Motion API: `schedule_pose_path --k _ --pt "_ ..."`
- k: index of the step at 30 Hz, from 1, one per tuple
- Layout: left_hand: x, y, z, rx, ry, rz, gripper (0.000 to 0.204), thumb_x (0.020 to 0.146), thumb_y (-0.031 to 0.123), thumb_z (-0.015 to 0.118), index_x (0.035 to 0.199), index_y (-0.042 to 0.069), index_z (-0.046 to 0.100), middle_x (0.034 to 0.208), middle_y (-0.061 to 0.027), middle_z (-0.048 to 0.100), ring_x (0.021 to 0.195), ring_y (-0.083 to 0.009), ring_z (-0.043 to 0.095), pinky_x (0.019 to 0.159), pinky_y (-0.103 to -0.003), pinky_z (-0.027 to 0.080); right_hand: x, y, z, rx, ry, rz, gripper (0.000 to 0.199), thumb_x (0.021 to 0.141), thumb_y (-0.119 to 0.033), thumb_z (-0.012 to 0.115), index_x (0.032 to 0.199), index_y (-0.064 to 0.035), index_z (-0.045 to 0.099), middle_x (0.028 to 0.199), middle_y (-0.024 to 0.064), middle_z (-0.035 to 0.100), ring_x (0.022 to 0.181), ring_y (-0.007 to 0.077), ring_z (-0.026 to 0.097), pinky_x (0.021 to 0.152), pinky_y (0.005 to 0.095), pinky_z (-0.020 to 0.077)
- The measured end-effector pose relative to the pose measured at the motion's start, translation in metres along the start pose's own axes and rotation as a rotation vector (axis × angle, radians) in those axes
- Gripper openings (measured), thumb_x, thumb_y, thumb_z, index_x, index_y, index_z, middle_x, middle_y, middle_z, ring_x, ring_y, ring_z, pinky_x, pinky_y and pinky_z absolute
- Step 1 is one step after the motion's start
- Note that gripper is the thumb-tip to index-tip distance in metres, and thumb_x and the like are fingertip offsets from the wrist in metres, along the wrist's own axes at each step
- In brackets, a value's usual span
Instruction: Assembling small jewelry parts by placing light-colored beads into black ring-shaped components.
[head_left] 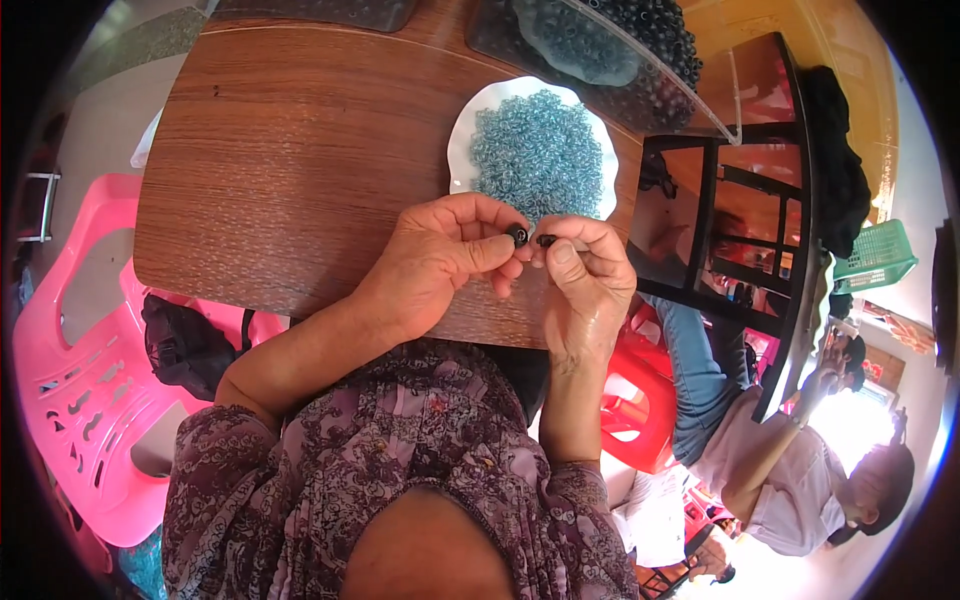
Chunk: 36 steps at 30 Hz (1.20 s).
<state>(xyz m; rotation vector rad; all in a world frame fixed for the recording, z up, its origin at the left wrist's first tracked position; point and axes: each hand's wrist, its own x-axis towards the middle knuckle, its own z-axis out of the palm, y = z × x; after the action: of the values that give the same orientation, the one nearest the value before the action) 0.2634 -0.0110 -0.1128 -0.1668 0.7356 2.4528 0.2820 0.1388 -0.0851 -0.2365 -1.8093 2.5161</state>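
Both my hands meet over the near right part of the wooden table, close to a white plate. Between thumb and fingertips, my left hand [440,255] pinches a small round black piece [517,234]. My right hand [590,280] is closed on another small dark piece [546,240], partly hidden by the fingertips. The two pieces are a short gap apart. Just beyond the hands stands the scallop-edged white plate [461,150], heaped with small clear blue-green pieces [540,150] that look like rings or beads.
A clear box [640,60] of many black round pieces stands behind the plate. The brown tabletop [290,150] reaches left. Pink plastic chair [90,400] with a black bag [185,345] is at left. A red stool [635,400], black-framed table [790,220] and seated person [770,470] are at right.
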Motion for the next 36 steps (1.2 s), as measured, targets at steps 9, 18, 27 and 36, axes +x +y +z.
schedule_pose_path --k 9,18,27,36 --pt "0.001 -0.003 -0.004 0.044 -0.027 -0.017 0.02 0.085 0.003 0.06 0.103 -0.002 0.059 0.088 -0.0081 0.062 0.073 -0.0155 0.056 0.065 -0.028 0.046 0.0 0.003 0.003 -0.105 0.016 -0.136 0.013 0.079 0.005 0.063 0.091 0.0017 0.063 0.094 0.0069 0.06 0.087 0.0137 0.054 0.08 0.025 0.0421" --pt "0.001 -0.004 0.0 0.087 0.002 0.028 0.02 0.082 0.002 0.063 0.101 -0.003 0.06 0.085 -0.0063 0.061 0.07 -0.0127 0.054 0.064 -0.025 0.045 -0.001 0.001 0.008 -0.152 0.014 -0.169 0.011 0.081 0.004 0.062 0.092 0.0032 0.062 0.089 0.0039 0.06 0.081 0.0103 0.053 0.074 0.0216 0.0421" --pt "-0.002 -0.008 0.007 0.218 0.088 0.139 0.02 0.079 0.001 0.066 0.099 -0.003 0.061 0.086 -0.0045 0.063 0.072 -0.009 0.055 0.064 -0.021 0.045 -0.001 0.001 0.006 -0.206 0.017 -0.157 0.012 0.08 0.004 0.063 0.092 0.0056 0.062 0.088 0.0066 0.061 0.078 0.0115 0.054 0.075 0.0222 0.0421" --pt "-0.005 -0.008 0.013 0.317 0.113 0.177 0.016 0.08 -0.001 0.064 0.096 -0.001 0.063 0.087 -0.0016 0.061 0.08 -0.006 0.054 0.072 -0.019 0.045 -0.006 0.002 0.009 -0.256 0.076 -0.178 0.007 0.081 0.003 0.062 0.088 0.0037 0.064 0.086 0.0041 0.06 0.079 0.0109 0.053 0.074 0.0223 0.0424"
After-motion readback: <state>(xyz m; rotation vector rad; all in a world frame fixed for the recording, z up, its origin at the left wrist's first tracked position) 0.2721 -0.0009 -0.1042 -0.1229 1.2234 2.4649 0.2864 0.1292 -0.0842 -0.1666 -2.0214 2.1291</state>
